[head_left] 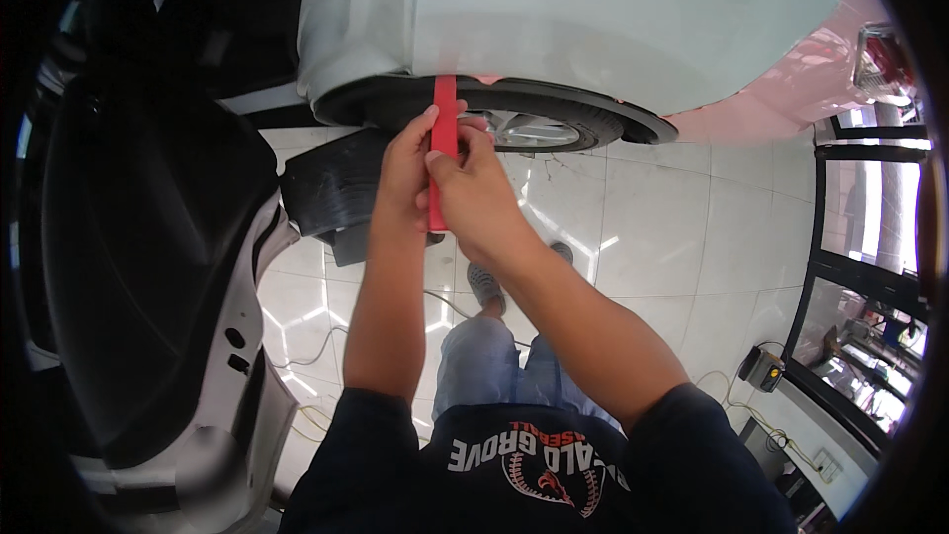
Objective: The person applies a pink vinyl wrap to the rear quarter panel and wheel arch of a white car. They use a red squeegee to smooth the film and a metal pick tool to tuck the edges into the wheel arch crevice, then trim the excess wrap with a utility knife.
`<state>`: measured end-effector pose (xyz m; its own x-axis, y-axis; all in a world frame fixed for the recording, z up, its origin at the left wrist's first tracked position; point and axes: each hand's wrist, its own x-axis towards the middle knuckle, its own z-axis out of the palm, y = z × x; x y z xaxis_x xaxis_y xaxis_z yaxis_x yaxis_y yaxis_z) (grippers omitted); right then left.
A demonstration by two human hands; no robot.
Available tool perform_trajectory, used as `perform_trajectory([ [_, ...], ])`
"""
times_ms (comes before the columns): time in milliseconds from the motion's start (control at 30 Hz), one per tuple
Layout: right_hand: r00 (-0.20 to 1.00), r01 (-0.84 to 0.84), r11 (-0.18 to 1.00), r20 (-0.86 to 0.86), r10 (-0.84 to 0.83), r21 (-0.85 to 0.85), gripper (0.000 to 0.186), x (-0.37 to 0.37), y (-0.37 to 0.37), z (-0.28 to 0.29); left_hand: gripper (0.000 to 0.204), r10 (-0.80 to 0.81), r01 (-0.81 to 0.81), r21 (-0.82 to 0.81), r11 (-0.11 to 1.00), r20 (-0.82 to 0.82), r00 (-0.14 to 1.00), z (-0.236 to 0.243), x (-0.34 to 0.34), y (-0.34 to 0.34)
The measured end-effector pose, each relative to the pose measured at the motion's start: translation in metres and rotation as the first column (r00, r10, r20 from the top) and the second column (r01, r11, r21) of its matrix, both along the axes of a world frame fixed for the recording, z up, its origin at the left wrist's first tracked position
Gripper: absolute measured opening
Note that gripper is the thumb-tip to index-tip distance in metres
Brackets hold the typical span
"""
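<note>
A flat red strip stands upright in the picture, its top end against the white car panel at the wheel arch edge. My left hand grips it from the left, thumb along its upper part. My right hand is closed on its lower part, thumb across the front. Behind them are the tyre and silver wheel. Pink film shows along the panel's right side and in small bits at the arch edge.
An open car door fills the left. A dark object lies on the tiled floor below the arch, with my feet and cables nearby. At the right are dark-framed windows and a small boxy device.
</note>
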<state>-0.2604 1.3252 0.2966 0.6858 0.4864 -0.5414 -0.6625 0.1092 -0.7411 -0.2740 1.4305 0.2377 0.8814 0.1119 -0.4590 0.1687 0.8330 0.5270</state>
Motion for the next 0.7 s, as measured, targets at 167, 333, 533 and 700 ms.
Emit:
perform_trajectory([
  [167,1.000,0.016,0.996,-0.002,-0.017,-0.084,0.047,0.023,0.041,0.000,0.029,-0.072,0.116,0.198,0.973,-0.218,0.973,-0.022,0.024,0.050],
  [333,0.973,-0.224,0.972,-0.068,0.219,-0.071,0.030,0.066,0.072,-0.013,0.022,0.046,-0.002,0.286,0.958,-0.147,0.988,-0.074,0.042,0.082],
  [533,0.966,0.144,0.989,-0.213,-0.145,-0.021,0.020,0.065,0.078,-0.048,0.029,-0.014,0.024,0.049,0.999,-0.189,0.982,-0.043,0.053,0.057],
  [700,0.932,0.066,0.989,-0.364,-0.013,0.135,0.019,0.090,-0.001,-0.007,0.024,-0.004,0.006,0.042,0.999,-0.052,0.999,-0.068,0.048,0.042],
])
